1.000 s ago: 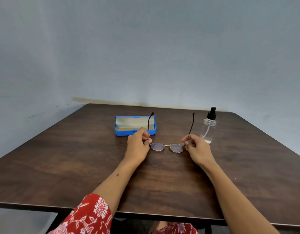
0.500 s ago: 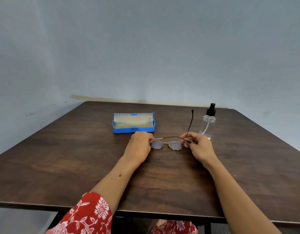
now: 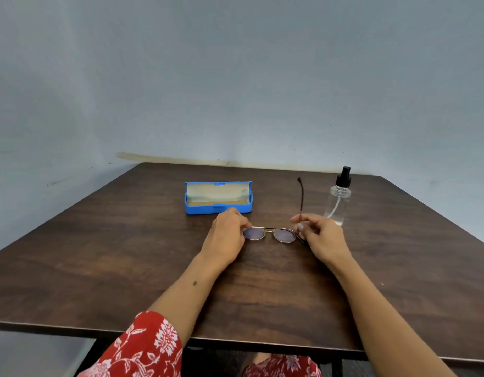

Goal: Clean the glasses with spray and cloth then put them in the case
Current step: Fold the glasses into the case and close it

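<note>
Left fingers: the left hand (image 3: 226, 233) has its fingers curled in on the left end of the glasses (image 3: 270, 234), pinching the frame at the hinge; the fingertips themselves are hidden behind the knuckles.
Right fingers: the right hand (image 3: 321, 236) pinches the right end of the frame, thumb and forefinger closed on the base of the upright temple arm (image 3: 301, 195).
Glasses: held between both hands just above or on the table (image 3: 104, 268), lenses facing the person; I cannot tell whether the frame touches the wood. One temple lies folded along the top of the lenses, the other stands open, pointing away.
Case: the blue case (image 3: 218, 197) sits just beyond the glasses and a little to their left, lid open, pale lining showing, nothing of the glasses in it.
Spray bottle: the clear spray bottle (image 3: 339, 198) with a black pump stands upright just beyond and right of the glasses, close to the right hand, untouched.
Cloth: none can be picked out; a tan strip lies in the case bottom, but what it is I cannot tell.
Progress: judging by one folded temple and the open case, this looks like the folding step before stowing. Whether the cleaning is done cannot be read from the lenses.
Left to do: fold the second temple, lay the glasses in the case, presumably shut the lid.
Surface: dark brown wood-grain tabletop, square-cornered, matte.
Room: plain pale blue-grey wall behind the glasses, with a few scuffs; a red floral sleeve (image 3: 145, 346) at the near edge.
</note>
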